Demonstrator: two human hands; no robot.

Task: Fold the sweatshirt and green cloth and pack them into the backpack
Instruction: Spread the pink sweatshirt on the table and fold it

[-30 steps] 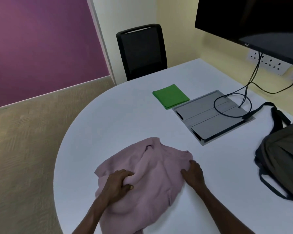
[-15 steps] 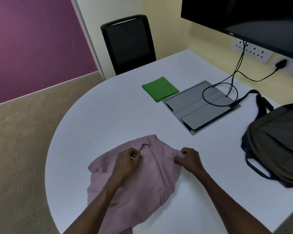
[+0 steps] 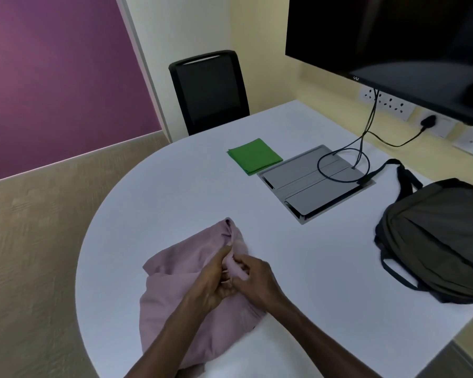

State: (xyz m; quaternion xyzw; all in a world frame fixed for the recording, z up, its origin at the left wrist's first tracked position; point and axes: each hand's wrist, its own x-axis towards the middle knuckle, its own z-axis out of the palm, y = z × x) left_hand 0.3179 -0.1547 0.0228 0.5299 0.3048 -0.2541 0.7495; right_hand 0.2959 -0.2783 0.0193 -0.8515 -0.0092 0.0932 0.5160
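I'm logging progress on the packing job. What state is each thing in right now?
sweatshirt: crumpled on the table, not folded
left hand: pinching sweatshirt fabric
right hand: gripping sweatshirt fabric
green cloth: folded flat, beside the grey panel
backpack: lying on the table; whether it is zipped cannot be told
grey panel: flaps closed, cables entering
screen: dark

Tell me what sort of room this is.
Probably an office meeting room: a white round-ended table with a built-in cable box, a wall-mounted screen above sockets, and a black office chair.
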